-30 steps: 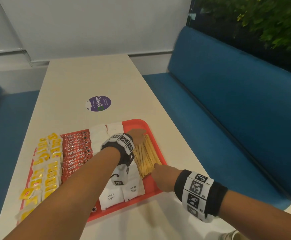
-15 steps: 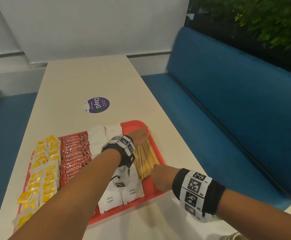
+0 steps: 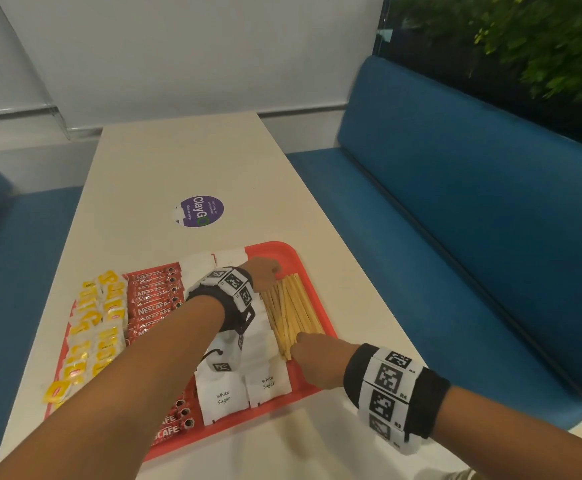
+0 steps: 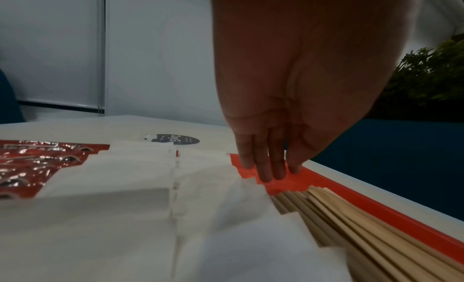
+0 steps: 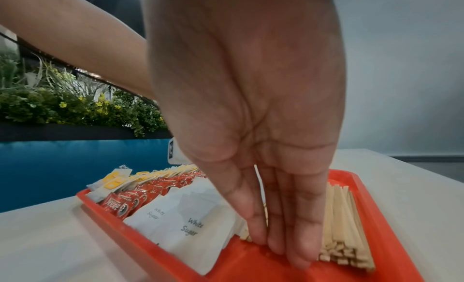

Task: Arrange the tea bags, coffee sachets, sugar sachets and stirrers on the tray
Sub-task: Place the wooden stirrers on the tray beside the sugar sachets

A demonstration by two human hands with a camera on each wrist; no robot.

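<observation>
On the red tray [image 3: 312,282], taken from its left edge across, the yellow-tagged tea bags [image 3: 88,323] fill the first strip, a few at the near end hanging over the rim onto the table [image 3: 185,161]. Next come the red coffee sachets [image 3: 151,299] in a neat column, then the white sugar sachets [image 3: 223,396] in two overlapping rows. The wooden stirrers [image 3: 293,313] lie at the right side of the tray. The left hand [image 3: 265,271], fingers straight and holding nothing, rests its tips on the tray floor at the stirrers' far end; the right hand [image 3: 317,358], likewise flat and ungripping, presses against their near ends. All four kinds appear placed; likely only squaring the stirrers and tucking in the stray tea bags remains
</observation>
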